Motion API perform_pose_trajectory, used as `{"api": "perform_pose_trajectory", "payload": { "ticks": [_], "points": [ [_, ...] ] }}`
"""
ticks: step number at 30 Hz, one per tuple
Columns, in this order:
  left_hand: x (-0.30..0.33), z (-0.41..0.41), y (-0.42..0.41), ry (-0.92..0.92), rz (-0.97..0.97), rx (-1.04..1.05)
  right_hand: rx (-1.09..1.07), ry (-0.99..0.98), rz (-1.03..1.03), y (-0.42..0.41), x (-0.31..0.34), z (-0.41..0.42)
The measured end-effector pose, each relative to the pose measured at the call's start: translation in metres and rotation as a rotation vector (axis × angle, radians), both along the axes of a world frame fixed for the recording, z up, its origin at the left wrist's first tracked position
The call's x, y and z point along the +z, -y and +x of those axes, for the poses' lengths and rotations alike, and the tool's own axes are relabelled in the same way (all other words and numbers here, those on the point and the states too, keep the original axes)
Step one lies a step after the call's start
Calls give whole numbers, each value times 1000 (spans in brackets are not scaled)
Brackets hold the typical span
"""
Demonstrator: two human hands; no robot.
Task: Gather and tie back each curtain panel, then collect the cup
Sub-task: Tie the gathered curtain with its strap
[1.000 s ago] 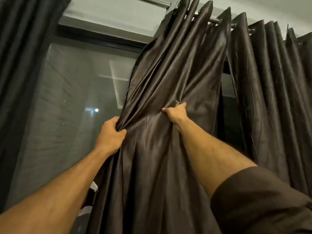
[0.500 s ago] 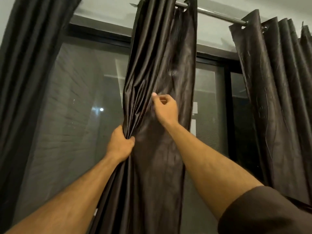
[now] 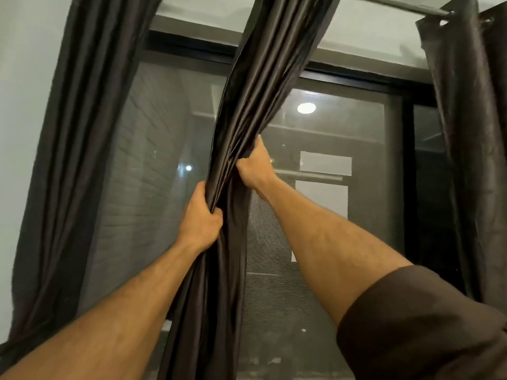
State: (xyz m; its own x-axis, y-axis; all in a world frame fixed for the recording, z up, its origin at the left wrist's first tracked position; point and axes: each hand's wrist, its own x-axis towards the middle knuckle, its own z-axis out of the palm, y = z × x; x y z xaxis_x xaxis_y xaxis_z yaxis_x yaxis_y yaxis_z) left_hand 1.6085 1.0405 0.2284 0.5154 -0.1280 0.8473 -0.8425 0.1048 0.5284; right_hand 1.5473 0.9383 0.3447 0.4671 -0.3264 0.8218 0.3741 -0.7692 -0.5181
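hanging from the rod (image 3: 395, 4), middle curtain panel (image 3: 263, 86) bunched into a narrow column before the window (image 3: 329, 215) | left hand (image 3: 201, 218) fingers wrapped round the bunch | right hand (image 3: 253, 167) gripping it just above | side panels (image 3: 82, 133) hanging apart | cup not seen

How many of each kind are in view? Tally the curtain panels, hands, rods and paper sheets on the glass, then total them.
Curtain panels: 3 — left panel, middle panel, right panel
Hands: 2 — left hand, right hand, both gripping the middle panel
Curtain rod: 1
Paper sheets: 2 — upper sheet, lower sheet
Total: 8
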Motion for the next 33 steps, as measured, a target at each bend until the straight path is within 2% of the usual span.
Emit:
{"api": "perform_pose_trajectory", "payload": {
  "ticks": [4,7,10,14,17,20,23,26,28,33],
  "points": [
    [2,11,-12,12,-38,9,-10,-135,-262,-31,18,5],
    [0,18,-16,-10,-32,74,8,-187,-300,-34,18,7],
    [-8,19,-20,-45,38,4,-25,-145,-248,-17,-7,6],
    [-32,12,-22,-121,148,-93,144,-72,-55,15,-65,-5],
    [-52,2,-18,-183,230,-155,163,-79,87,27,-108,-12],
    [-70,-6,-12,-383,191,-387,157,-109,197,27,-144,-25],
    [-88,-11,-3,-580,52,-542,150,-136,241,20,-181,-44],
    [-107,-14,0,-551,115,-466,77,-151,204,22,-221,-57],
    [-116,-13,2,-547,146,-496,-12,-181,164,29,-236,-59],
    [-122,-11,8,-483,195,-465,-78,-189,157,42,-238,-62]
  ]
}}
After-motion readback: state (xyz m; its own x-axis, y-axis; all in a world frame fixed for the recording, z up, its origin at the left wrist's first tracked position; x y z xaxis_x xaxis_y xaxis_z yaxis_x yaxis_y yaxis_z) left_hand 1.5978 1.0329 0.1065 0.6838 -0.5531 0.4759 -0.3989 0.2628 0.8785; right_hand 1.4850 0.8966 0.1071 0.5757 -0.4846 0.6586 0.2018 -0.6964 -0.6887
